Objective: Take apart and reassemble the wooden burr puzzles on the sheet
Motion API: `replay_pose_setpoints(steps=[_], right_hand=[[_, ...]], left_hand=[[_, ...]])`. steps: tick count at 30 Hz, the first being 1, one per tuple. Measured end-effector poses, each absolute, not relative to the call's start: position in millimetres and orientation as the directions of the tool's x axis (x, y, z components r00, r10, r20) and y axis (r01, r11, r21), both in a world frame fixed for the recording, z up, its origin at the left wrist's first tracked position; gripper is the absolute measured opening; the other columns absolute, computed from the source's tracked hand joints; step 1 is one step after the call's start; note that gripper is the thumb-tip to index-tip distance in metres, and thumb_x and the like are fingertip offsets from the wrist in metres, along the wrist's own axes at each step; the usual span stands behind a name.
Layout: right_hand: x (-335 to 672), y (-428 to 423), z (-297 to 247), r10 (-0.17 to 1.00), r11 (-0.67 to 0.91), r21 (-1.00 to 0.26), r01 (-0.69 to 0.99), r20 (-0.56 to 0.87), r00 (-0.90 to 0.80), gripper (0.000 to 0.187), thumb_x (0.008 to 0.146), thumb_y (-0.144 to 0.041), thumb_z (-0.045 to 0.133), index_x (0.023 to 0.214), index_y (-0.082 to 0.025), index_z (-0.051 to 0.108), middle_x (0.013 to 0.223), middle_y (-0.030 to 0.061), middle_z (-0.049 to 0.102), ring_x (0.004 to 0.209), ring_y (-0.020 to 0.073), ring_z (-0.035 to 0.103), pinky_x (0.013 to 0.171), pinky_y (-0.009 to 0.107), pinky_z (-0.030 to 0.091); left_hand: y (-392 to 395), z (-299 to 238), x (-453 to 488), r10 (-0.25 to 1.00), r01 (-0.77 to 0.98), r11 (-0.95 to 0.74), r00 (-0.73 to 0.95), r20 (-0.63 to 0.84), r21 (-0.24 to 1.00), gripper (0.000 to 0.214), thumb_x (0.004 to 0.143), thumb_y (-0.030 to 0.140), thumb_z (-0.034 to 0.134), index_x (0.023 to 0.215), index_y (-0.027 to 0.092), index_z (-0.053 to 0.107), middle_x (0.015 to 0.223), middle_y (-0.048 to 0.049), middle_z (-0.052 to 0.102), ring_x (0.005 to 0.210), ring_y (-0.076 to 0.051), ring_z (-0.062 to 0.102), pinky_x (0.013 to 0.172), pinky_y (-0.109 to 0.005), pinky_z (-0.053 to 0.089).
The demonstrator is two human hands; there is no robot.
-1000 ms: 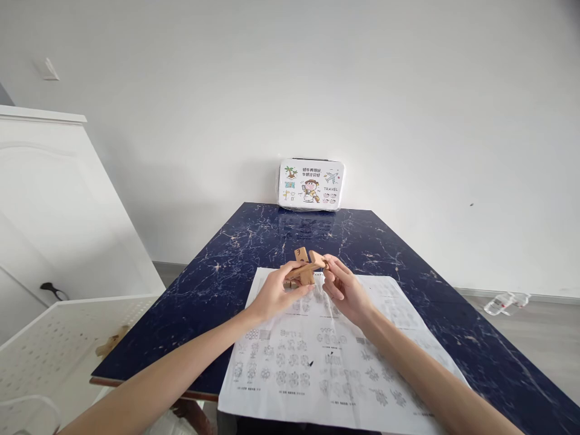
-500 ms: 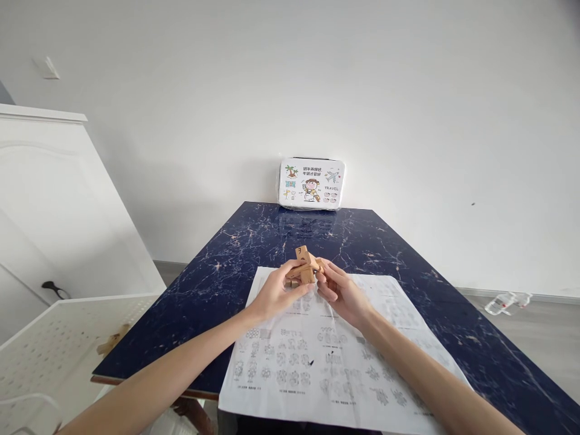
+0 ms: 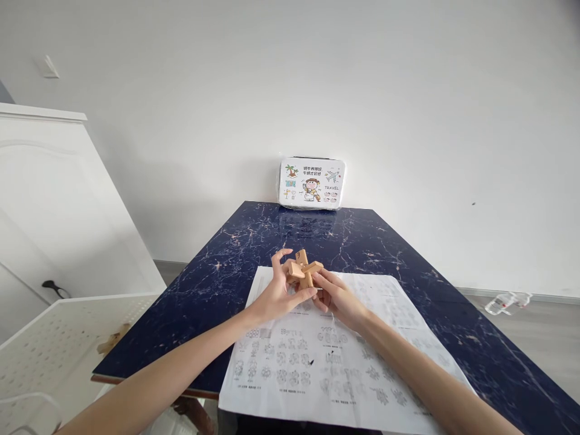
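Between my two hands is a wooden burr puzzle (image 3: 304,270) of interlocking light-brown pieces, one marked with a black character on its upper end. My left hand (image 3: 278,296) holds it from the left, thumb along the lower side and index finger raised off the wood. From the right, my right hand (image 3: 338,296) grips it with thumb and fingers at the lower right piece. Below them lies a white instruction sheet (image 3: 290,405) printed with rows of small line diagrams. Some of the fingers behind the puzzle are hidden.
The sheet rests on a dark blue marbled table (image 3: 217,254). A white printed case (image 3: 312,184) stands at the back against the wall. To the left are a white perforated basket (image 3: 40,338) with wooden pieces (image 3: 113,339) and a white cabinet (image 3: 58,205). Clear plastic bottles (image 3: 506,302) lie on the floor.
The puzzle has been turned in my hands, so more crossing pieces show. My left index finger has lifted off it, and my right fingers have shifted lower on it.
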State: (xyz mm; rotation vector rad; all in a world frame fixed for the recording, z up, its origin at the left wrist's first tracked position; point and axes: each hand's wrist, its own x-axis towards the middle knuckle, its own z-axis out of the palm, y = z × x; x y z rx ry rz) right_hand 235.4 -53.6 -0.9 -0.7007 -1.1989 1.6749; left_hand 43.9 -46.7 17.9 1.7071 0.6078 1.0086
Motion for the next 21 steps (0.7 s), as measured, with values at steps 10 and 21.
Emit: replay_pose_setpoints(steps=[10, 21], right_hand=[[235.0, -53.0, -2.6, 0.894, -0.149, -0.893, -0.426, 0.063, -0.444, 0.033, 0.092, -0.05, 0.074, 0.099, -0.019, 0.065, 0.069, -0.0044, 0.045, 0.05, 0.0058, 0.032, 0.048, 0.023, 0.021], [233.1, -49.5, -15.0, 0.928, -0.067, -0.885, -0.461, 0.114, -0.354, 0.035, 0.089, -0.05, 0.077, 0.1, -0.018, 0.066, 0.066, -0.0054, 0.05, 0.045, 0.0031, 0.029, 0.044, 0.02, 0.019]], left_hand=[[-37.8, 24.6, 38.8, 0.8, -0.036, -0.239, 0.559, 0.218, 0.97, 0.094, 0.081, 0.033, 0.087, 0.157, 0.037, 0.031, 0.132, -0.0081, 0.064, 0.115, -0.029, 0.071, 0.108, -0.051, 0.05], [-36.1, 23.9, 38.1, 0.807, 0.063, -0.386, 0.507, 0.304, 0.92, 0.093, 0.073, 0.035, 0.092, 0.15, 0.037, 0.04, 0.137, -0.0078, 0.052, 0.116, -0.027, 0.066, 0.102, -0.045, 0.054]])
